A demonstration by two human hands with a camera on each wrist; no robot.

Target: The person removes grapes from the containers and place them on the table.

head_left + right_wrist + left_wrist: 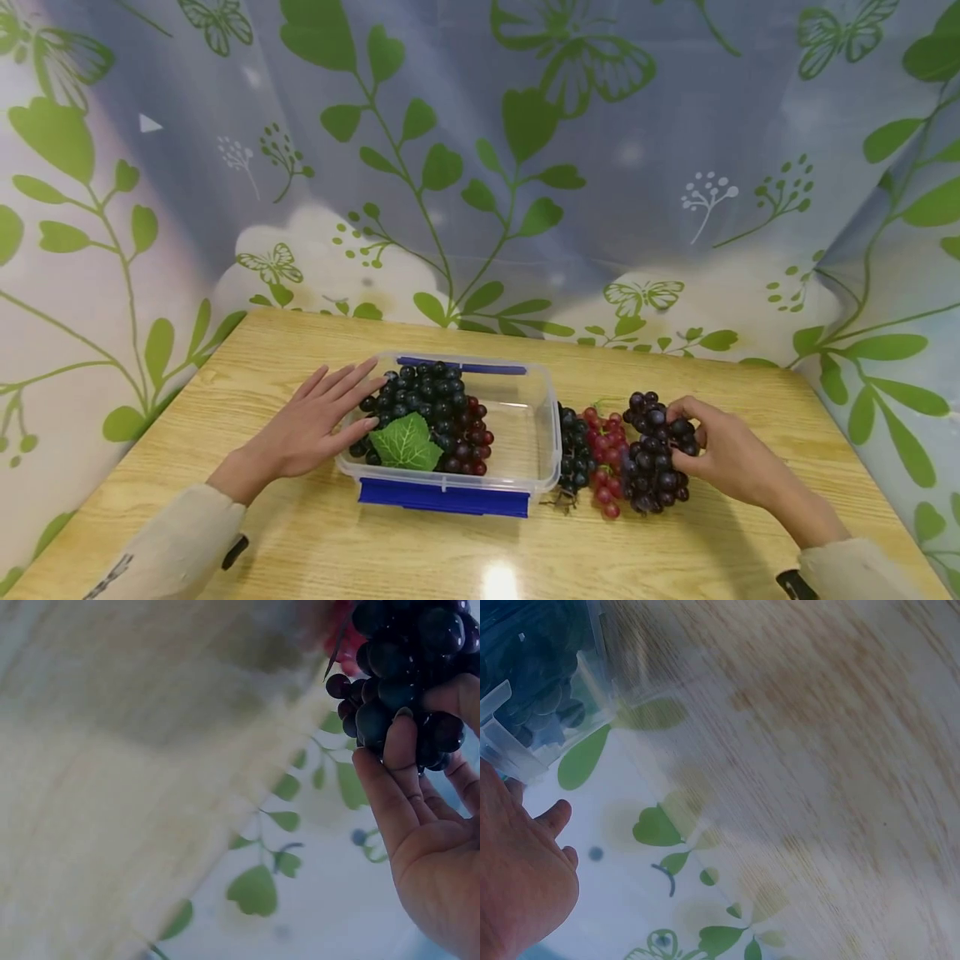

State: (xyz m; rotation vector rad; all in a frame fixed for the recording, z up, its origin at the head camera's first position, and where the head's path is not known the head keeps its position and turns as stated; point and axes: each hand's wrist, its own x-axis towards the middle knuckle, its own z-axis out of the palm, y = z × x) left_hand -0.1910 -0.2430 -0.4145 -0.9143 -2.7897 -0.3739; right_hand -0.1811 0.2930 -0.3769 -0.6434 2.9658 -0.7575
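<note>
In the head view my left hand [318,427] lies with straight fingers over the left rim of a clear plastic container [557,429] with blue latches. Inside it are a bunch of black grapes [431,392] with a green leaf [407,442] and some dark red grapes [474,440]. My right hand [731,457] pinches a dark purple bunch of grapes [651,475] between thumb and fingers, at the right end of the row. The right wrist view shows the thumb and fingertips on this bunch [390,660].
Between the container and the held bunch lie a red bunch of grapes [606,446] and another dark bunch [576,454], close against the container's right wall. The wooden table [615,558] ends at a patterned curtain [465,208] behind.
</note>
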